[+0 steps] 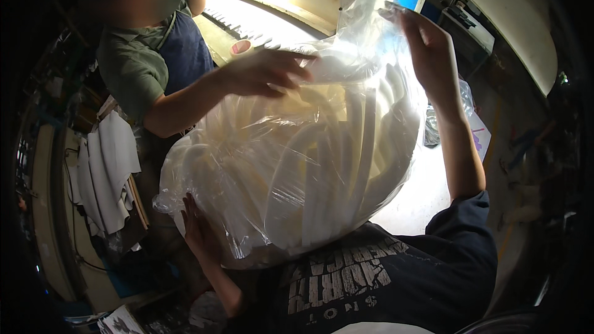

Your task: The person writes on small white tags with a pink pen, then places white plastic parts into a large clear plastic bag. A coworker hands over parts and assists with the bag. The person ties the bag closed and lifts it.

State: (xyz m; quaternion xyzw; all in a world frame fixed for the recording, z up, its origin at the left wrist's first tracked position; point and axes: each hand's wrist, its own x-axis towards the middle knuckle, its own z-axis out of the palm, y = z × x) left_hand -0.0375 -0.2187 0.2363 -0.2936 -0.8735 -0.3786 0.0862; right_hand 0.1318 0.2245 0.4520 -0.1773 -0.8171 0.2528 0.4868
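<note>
A large clear plastic bag (297,167) stuffed with long white curved foam strips fills the middle of the view, held up against my chest. My right hand (427,43) is raised at the upper right and grips the bag's top edge. My left hand (201,229) lies flat against the bag's lower left side and props it from below. Another person in a green shirt and blue apron stands at the upper left, and that person's hand (266,71) rests on the top of the bag.
A roll of tape (240,46) lies on the lit workbench (272,18) behind the bag. White cloths (108,173) hang at the left. A pale curved panel (513,18) stands at the upper right, above more crumpled plastic (433,127).
</note>
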